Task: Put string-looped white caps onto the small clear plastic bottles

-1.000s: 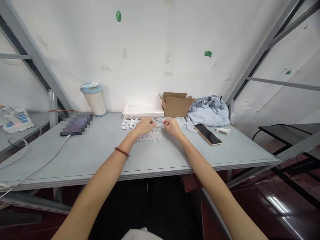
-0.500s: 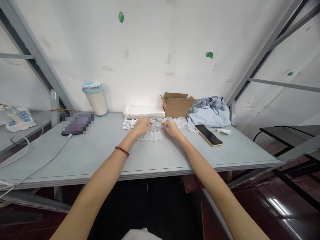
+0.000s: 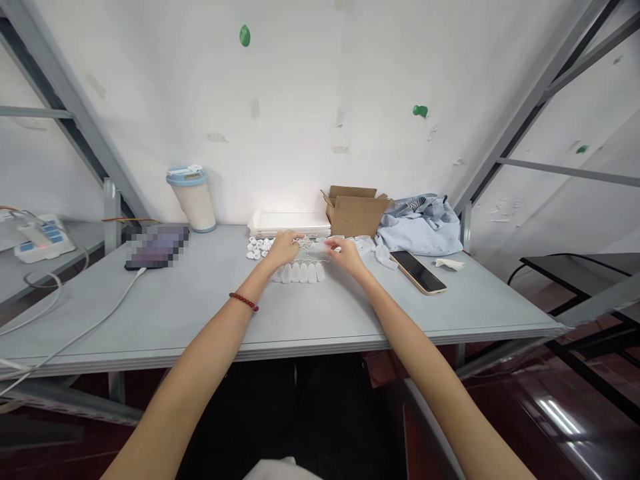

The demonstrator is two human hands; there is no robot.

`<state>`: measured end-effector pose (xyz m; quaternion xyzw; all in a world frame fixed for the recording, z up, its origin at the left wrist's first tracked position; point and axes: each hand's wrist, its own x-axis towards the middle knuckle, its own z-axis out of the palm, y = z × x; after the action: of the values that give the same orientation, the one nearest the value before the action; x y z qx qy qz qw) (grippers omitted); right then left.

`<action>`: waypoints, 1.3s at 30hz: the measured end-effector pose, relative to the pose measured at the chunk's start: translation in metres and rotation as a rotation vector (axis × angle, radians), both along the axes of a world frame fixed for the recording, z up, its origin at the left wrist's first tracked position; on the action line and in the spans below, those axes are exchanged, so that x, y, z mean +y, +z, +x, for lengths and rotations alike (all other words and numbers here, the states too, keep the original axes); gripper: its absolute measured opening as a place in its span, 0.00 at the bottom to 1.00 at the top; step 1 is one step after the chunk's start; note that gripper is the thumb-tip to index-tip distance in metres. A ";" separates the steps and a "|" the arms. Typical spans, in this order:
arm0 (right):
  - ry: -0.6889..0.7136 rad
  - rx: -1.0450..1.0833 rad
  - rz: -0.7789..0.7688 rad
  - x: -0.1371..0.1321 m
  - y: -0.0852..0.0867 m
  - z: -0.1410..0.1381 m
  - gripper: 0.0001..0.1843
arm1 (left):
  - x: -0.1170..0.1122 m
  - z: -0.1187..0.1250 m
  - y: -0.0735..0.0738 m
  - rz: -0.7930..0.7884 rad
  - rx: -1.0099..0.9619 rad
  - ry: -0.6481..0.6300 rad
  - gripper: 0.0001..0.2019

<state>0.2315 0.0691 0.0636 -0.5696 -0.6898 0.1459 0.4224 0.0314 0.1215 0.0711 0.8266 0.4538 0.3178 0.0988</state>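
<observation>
Over the middle of the desk, my left hand (image 3: 285, 247) bends its fingers at a tangle of thin white cords (image 3: 311, 241); what lies in its fingertips is too small to make out. Across a small gap, my right hand (image 3: 346, 255) has thumb and fingers drawn together near a pale translucent piece that I cannot name. In front of both hands lies a row of several white translucent tabs (image 3: 303, 273). Small white round pieces (image 3: 257, 249) cluster left of my left hand. More clear flat pieces (image 3: 382, 254) are scattered right of my right hand.
Behind the hands are a white flat stack (image 3: 293, 223) and an opened cardboard box (image 3: 354, 215). A phone (image 3: 418, 272), crumpled light-blue cloth (image 3: 420, 227) and a tissue (image 3: 449, 264) lie right. At left stand a blue-lidded cup (image 3: 194, 203) and a blurred-out device (image 3: 156, 247) on a cable.
My left hand's fingertips have lifted slightly, away from me. My right hand has shifted slightly right, its fingers more curled. The row of tabs stays in place.
</observation>
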 end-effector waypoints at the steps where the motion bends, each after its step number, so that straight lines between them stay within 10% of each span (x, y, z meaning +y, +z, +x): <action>1: 0.013 0.057 0.002 -0.001 0.001 -0.001 0.12 | -0.001 0.000 0.002 0.000 -0.030 0.001 0.22; 12: 0.129 0.490 -0.038 -0.002 0.002 -0.002 0.14 | -0.021 0.012 0.011 0.080 -0.025 -0.063 0.21; 39: 0.115 0.475 -0.083 -0.010 0.008 -0.010 0.13 | -0.035 0.019 0.016 0.081 -0.171 -0.134 0.16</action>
<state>0.2219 0.0596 0.0719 -0.4961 -0.5959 0.3274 0.5400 0.0506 0.0863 0.0875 0.8282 0.3744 0.3979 0.1246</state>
